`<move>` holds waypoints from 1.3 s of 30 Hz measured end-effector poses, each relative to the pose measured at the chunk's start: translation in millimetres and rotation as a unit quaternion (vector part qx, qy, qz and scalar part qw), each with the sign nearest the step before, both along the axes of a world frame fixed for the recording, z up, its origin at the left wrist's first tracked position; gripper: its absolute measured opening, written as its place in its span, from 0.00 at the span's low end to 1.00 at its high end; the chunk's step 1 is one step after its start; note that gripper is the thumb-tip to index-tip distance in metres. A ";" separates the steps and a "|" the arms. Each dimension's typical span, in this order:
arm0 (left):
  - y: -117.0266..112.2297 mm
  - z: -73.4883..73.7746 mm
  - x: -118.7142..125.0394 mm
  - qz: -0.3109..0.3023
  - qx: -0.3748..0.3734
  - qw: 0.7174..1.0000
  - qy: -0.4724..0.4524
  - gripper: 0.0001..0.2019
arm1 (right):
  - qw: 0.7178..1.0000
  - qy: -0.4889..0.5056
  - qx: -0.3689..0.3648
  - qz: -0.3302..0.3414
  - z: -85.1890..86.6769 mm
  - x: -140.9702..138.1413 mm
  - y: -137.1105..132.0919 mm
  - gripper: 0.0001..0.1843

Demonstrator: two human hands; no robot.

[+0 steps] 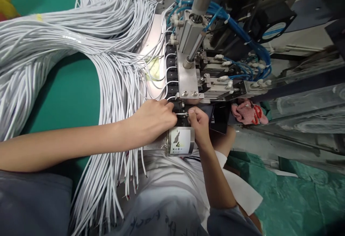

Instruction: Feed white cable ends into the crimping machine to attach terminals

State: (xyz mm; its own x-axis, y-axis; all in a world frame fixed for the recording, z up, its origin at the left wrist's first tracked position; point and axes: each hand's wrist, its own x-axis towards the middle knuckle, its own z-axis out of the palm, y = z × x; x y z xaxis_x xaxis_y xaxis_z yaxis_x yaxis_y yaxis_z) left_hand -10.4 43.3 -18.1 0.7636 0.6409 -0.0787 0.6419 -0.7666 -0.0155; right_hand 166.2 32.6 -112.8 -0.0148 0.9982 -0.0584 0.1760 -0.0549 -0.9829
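A short stretch of white cable (pixel 181 113) runs between my two hands, over a black fixture block of the machine. My left hand (pixel 152 121) is closed at the cable's left side, its fingertips mostly hidden behind the knuckles. On the other side, the thumb and forefinger of my right hand (pixel 199 122) pinch the cable's end. Just above my hands is the machine's metal press plate (pixel 188 79), with more white cables laid into the row of black blocks (pixel 172 75) beside it. Below them sits a metal cover with a white label (pixel 180 140).
Large bundles of white cables (pixel 113 38) lie over the green table (pixel 72 88) at left. Blue air hoses (pixel 237 27) and cylinders rise at the upper right. A pink cloth (pixel 247 112) lies right of my right hand. Green sheeting (pixel 304 193) covers the lower right.
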 end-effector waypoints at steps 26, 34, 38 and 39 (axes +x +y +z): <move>-3.1 -1.6 3.7 -0.094 -0.346 0.849 -0.388 0.10 | 0.995 0.037 0.058 -0.068 70.1 10.6 -81.6 0.03; -5.8 -12.5 4.2 -0.092 -0.294 0.856 -0.416 0.12 | 0.983 0.131 0.066 -0.107 59.1 -4.8 -70.9 0.11; -7.1 -14.9 5.0 -0.104 -0.287 0.863 -0.403 0.12 | 0.984 0.075 0.090 -0.133 56.1 -9.0 -71.7 0.08; -6.9 -15.4 5.2 -0.106 -0.279 0.865 -0.404 0.12 | 0.986 0.067 0.086 -0.129 55.8 -8.0 -71.4 0.07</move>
